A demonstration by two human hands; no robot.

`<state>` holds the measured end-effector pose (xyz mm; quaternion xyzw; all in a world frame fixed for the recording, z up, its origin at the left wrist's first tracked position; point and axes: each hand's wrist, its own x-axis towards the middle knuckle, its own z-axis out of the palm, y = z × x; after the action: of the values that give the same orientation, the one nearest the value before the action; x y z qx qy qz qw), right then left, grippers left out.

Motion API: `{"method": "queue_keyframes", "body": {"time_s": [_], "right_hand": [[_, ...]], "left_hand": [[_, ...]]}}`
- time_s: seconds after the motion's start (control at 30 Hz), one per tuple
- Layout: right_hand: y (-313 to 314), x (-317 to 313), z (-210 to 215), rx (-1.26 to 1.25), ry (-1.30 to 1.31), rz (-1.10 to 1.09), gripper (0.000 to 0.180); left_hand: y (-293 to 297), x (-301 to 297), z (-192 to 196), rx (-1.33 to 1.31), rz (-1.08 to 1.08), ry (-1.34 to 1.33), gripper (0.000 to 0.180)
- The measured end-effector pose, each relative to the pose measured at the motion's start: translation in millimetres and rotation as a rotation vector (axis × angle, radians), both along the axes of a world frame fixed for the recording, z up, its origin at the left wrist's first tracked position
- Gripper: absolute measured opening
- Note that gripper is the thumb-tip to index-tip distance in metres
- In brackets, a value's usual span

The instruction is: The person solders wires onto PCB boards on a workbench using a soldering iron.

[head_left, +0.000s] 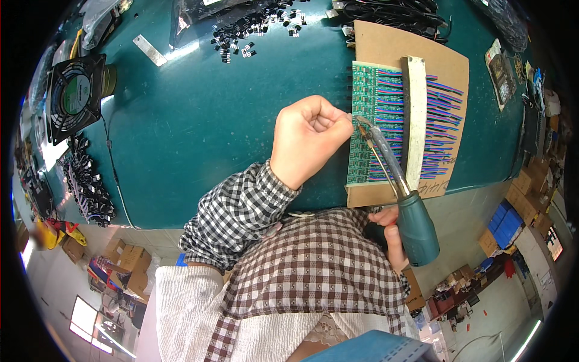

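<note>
My right hand [393, 236] grips the dark green handle of a soldering iron [418, 229]. Its metal shaft slants up and left, with a thin rod alongside, and the tip is at the circuit boards. My left hand [310, 137] is closed, thumb and forefinger pinched at the boards' left edge beside the tip; whatever they hold is too small or hidden to name. The green circuit boards [363, 161] form a column, with red, blue and black wires [443, 114] running right. A pale bar [414, 123] lies across the wires. Under all this is a cardboard sheet [416, 43].
Small black connectors [250, 27] are scattered at the back of the green table [193, 120]. A metal strip [149, 50] lies at the back left. A black fan [75, 96] stands at the left, its cable trailing forward, near a cable bundle [87, 181]. Black cables [392, 12] lie behind the cardboard.
</note>
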<state>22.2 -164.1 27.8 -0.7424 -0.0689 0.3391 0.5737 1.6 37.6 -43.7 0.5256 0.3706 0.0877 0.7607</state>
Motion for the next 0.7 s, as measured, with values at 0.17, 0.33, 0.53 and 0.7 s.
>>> {"method": "queue_keyframes", "body": {"time_s": [0.17,0.33,0.53,0.7], "right_hand": [[-1.0,0.8,0.7,0.007,0.000,0.011,0.030],[-1.5,3.8,5.3,-0.052,-0.031,0.158,0.020],[-3.9,0.9,4.0,-0.067,0.008,0.063,0.028],[-1.0,-0.6,5.1,-0.045,0.014,0.080,0.023]], "left_hand": [[-0.1,0.2,-0.4,-0.017,0.011,-0.015,0.010],[-0.3,0.1,-1.2,-0.011,0.008,-0.011,0.010],[-0.6,0.3,0.0,-0.020,0.008,-0.020,0.010],[0.3,-1.9,-0.5,-0.007,0.004,-0.005,0.010]]}}
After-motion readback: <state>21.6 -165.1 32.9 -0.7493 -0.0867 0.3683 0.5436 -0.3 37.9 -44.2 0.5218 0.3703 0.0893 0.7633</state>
